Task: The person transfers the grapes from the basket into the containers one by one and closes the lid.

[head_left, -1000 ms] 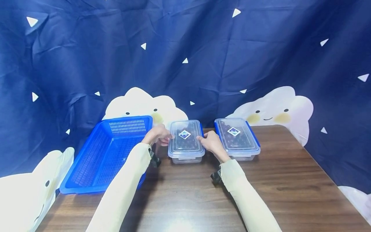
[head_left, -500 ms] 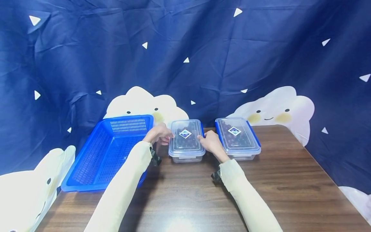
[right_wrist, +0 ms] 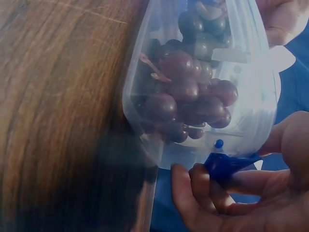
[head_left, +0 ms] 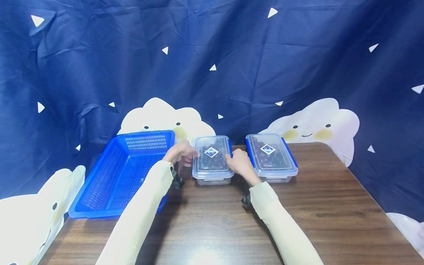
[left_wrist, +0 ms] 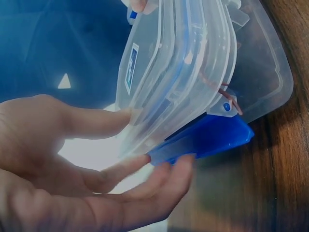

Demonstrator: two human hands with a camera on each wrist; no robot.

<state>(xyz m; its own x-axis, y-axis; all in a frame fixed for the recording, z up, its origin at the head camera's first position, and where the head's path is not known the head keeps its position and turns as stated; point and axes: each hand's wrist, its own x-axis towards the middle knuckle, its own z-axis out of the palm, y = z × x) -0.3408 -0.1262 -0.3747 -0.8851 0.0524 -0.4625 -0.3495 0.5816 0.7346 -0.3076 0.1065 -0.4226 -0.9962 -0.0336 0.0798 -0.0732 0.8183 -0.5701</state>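
Observation:
A clear plastic food container with a diamond sticker on its lid stands on the table between both hands. My left hand is at its left side, thumb on the lid rim and fingertips against a swung-out blue latch. On the opposite side, my right hand curls its fingers around another blue latch, with the thumb at the lid edge. Dark red grapes show through the wall in the right wrist view. The lid sits on the container.
A second lidded container with dark round fruit stands just right of my right hand. A blue perforated basket lies at the left, partly behind my left forearm. A dark blue curtain hangs behind the wooden table.
The head view has shifted slightly. Both hands stay at the container's sides, with only a small shift of the right hand at its edge. The containers and basket stay in place.

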